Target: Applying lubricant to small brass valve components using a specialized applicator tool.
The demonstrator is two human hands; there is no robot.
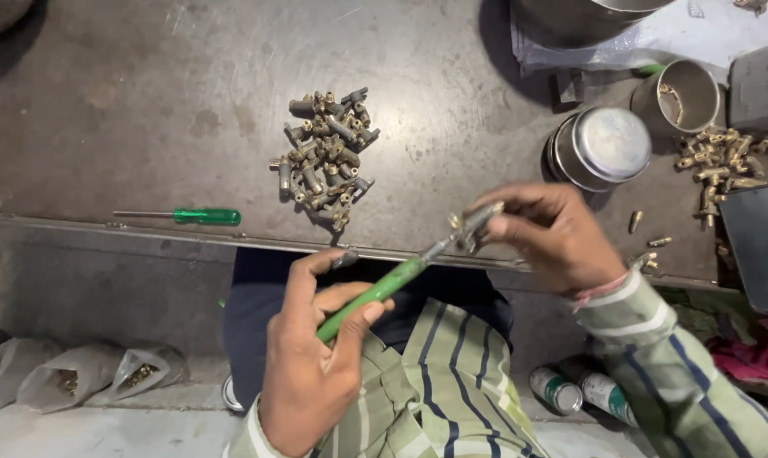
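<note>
My left hand (316, 348) grips the green handle of a screwdriver (375, 293) whose metal tip points up and right. My right hand (549, 233) pinches a small brass and steel fitting (473, 225) against that tip, just above the near edge of the dark metal workbench (146, 110). A heap of similar small brass and steel fittings (326, 157) lies on the bench a little beyond my hands. One more small part (346, 257) sits at the bench edge by my left fingers.
A second green-handled screwdriver (189, 216) lies at the left near the bench edge. At the right stand a lidded steel tin (609, 144), an open steel cup (685, 93) and a scatter of brass parts (723, 161). Plastic bags (104, 373) and two cans (583, 390) lie on the floor.
</note>
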